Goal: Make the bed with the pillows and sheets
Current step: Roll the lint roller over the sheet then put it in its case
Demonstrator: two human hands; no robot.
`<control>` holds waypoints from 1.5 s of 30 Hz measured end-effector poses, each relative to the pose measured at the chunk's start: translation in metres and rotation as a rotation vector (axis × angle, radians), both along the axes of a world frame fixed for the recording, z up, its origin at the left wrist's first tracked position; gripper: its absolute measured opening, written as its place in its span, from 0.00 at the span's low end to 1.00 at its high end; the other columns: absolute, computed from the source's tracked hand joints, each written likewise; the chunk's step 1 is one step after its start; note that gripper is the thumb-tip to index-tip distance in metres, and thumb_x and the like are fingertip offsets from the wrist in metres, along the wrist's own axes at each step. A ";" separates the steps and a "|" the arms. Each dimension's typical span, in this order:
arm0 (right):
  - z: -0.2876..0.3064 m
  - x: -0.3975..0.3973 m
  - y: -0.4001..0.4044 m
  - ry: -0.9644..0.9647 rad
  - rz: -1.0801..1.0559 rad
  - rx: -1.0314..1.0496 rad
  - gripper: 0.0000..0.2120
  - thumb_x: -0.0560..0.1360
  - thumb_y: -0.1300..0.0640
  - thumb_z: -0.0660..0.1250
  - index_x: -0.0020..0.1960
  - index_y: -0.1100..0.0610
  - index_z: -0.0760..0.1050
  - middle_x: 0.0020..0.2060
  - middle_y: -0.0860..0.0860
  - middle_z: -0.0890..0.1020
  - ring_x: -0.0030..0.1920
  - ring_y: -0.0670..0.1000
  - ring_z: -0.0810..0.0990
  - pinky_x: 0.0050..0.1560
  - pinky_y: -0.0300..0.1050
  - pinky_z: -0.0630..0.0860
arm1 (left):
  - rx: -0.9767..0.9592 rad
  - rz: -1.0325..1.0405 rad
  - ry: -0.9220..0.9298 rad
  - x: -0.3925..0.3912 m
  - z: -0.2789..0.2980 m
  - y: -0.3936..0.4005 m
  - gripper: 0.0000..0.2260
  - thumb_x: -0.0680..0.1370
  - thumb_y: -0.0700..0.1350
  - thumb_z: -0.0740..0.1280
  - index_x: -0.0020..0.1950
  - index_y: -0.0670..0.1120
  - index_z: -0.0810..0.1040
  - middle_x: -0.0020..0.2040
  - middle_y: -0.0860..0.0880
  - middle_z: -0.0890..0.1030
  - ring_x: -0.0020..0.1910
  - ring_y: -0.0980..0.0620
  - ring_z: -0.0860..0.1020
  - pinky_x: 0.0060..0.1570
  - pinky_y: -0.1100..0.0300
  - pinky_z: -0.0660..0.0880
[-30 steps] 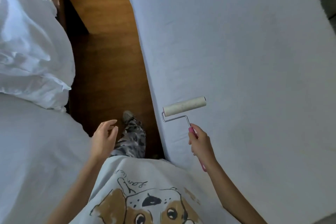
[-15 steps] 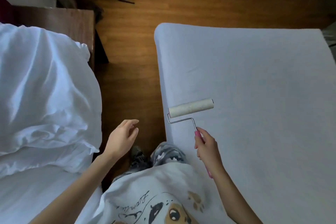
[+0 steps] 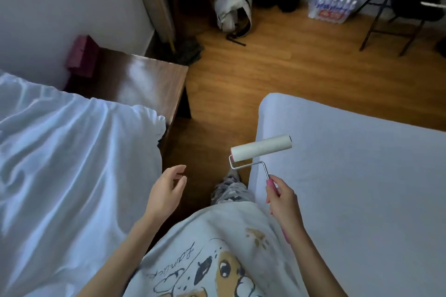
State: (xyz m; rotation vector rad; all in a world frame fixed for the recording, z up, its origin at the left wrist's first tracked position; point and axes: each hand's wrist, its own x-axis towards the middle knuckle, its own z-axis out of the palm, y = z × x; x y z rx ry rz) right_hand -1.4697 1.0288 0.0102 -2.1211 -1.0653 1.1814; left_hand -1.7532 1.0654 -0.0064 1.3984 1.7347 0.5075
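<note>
The bed (image 3: 362, 200) with its smooth pale fitted sheet lies just right of the grip, its near corner beside the roller head. The right hand (image 3: 283, 200) has its fingers curled round the pink handle of a lint roller (image 3: 261, 147), pinching it near the top, so the wire neck rises up and left from the grip and the white roll sits above it. A second ago the roll lay over the sheet's edge; now it hangs partly past that edge, over the wooden floor (image 3: 241, 84), and seems lifted clear of the fabric, though contact is hard to judge. The view has also swung up from the mattress toward the room. My reading is that the rolling pass on this sheet is finished or paused, and the person is turning away to put the tool down or fetch bedding.

Left of the grip, across the person's patterned trouser leg, the left hand (image 3: 166, 190) hangs loose with fingers relaxed, holding nothing. Farther left lies a rumpled white pillow (image 3: 72, 152), well apart from the bed and not yet placed on it. Beyond it stands a dark wooden bedside table (image 3: 144, 79).
</note>
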 end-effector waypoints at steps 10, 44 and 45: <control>0.040 0.003 0.321 -0.099 0.419 0.046 0.15 0.81 0.52 0.58 0.65 0.54 0.74 0.40 0.47 0.78 0.41 0.49 0.78 0.40 0.42 0.75 | 0.115 0.444 -0.056 -0.012 0.040 0.207 0.11 0.81 0.43 0.63 0.63 0.49 0.76 0.57 0.55 0.78 0.52 0.61 0.77 0.54 0.60 0.73; -0.083 -0.276 0.617 -0.096 0.745 -0.389 0.15 0.81 0.52 0.59 0.65 0.51 0.74 0.36 0.43 0.76 0.31 0.41 0.73 0.30 0.32 0.68 | -0.299 0.585 0.032 -0.421 -0.188 0.593 0.31 0.74 0.56 0.71 0.72 0.44 0.69 0.66 0.43 0.75 0.64 0.42 0.74 0.63 0.49 0.72; -0.084 -0.274 0.618 -0.100 0.741 -0.391 0.14 0.81 0.52 0.59 0.65 0.51 0.74 0.36 0.43 0.76 0.31 0.41 0.73 0.30 0.32 0.68 | -0.325 0.589 -0.011 -0.417 -0.188 0.593 0.35 0.71 0.59 0.72 0.73 0.45 0.68 0.67 0.43 0.75 0.64 0.42 0.74 0.63 0.48 0.72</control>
